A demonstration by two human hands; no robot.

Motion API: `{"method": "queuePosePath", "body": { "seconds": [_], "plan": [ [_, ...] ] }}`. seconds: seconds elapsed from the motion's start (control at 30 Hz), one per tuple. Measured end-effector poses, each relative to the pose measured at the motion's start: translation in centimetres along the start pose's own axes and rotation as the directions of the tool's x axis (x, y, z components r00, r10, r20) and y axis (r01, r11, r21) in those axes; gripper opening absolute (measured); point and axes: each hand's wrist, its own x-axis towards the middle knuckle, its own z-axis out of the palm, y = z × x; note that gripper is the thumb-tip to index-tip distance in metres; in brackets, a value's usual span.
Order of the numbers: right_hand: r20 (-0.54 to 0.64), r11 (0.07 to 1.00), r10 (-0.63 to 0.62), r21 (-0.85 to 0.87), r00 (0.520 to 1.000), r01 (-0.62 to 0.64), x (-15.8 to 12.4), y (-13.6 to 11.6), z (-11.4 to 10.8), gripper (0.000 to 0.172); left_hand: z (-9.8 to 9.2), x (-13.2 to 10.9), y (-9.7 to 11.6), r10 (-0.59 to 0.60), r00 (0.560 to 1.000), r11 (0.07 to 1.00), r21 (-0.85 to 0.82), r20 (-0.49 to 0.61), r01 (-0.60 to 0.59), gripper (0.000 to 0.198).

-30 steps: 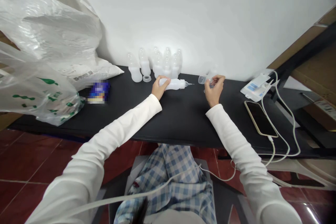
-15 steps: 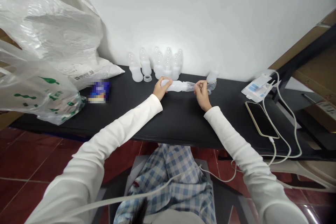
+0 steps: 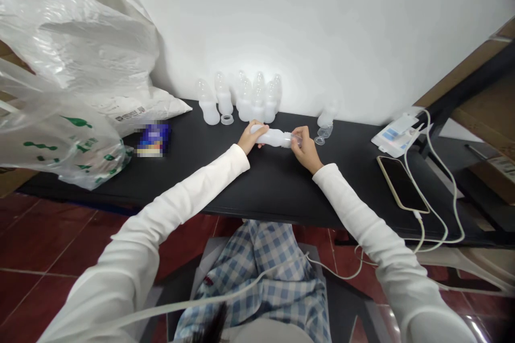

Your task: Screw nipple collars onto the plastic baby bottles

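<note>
Here we go: the left hand (image 3: 249, 140) wraps its fingers round a white plastic bottle (image 3: 274, 137), held level over the black bench (image 3: 277, 187), and the right hand (image 3: 306, 150) pinches tight at its neck, just in front of the upright bottles (image 3: 257, 99)!

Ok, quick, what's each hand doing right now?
Left hand: closed around the body of a plastic bottle.
Right hand: closed on the bottle's neck end.

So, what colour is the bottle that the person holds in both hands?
The bottle is milky, translucent white; it shows best in the head view.
</note>
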Motion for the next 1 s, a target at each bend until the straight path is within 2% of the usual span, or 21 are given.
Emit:
{"method": "queuePosePath", "body": {
  "seconds": [0.17,0.27,0.37,0.53,0.7,0.8,0.9,1.0],
  "plan": [
    [-0.132,0.995,0.057,-0.073,0.990,-0.067,0.0,-0.8,0.2,0.021,0.5,-0.6,0.4,0.071,0.996,0.992,0.100,0.061,-0.077,0.051],
    [-0.192,0.989,0.121,-0.063,0.974,-0.135,0.1,-0.9,0.5,0.022,0.4,-1.1,1.0,0.229,0.972,0.927,0.292,0.055,-0.235,0.053],
    [-0.131,0.980,0.197,0.034,0.972,-0.194,0.5,-0.4,0.6,0.026,0.2,-1.5,1.7,0.382,0.913,0.789,0.465,0.143,-0.402,0.055],
    [0.023,0.949,0.287,0.131,0.958,-0.288,1.2,0.6,0.0,0.029,-0.5,-1.1,2.5,0.413,0.825,0.607,0.559,0.386,-0.565,0.052],
    [-0.074,0.972,0.227,0.082,0.971,-0.221,0.7,0.5,-0.1,0.032,-1.6,-0.3,2.3,0.359,0.801,0.342,0.731,0.479,-0.590,0.051],
    [-0.062,0.986,0.166,0.004,0.984,-0.166,0.2,0.3,0.0,0.032,-1.9,-0.2,1.8,0.327,0.794,0.228,0.773,0.511,-0.592,0.045],
    [-0.012,0.990,0.129,-0.057,0.992,-0.129,-0.1,0.1,-0.2,0.032,-1.9,-0.4,1.7,0.355,0.795,0.188,0.795,0.493,-0.577,0.042],
    [-0.027,0.993,0.072,-0.087,0.997,-0.075,-0.2,0.1,-0.4,0.033,-1.8,-0.5,1.5,0.389,0.808,0.207,0.812,0.443,-0.546,0.041]
  ]
}}
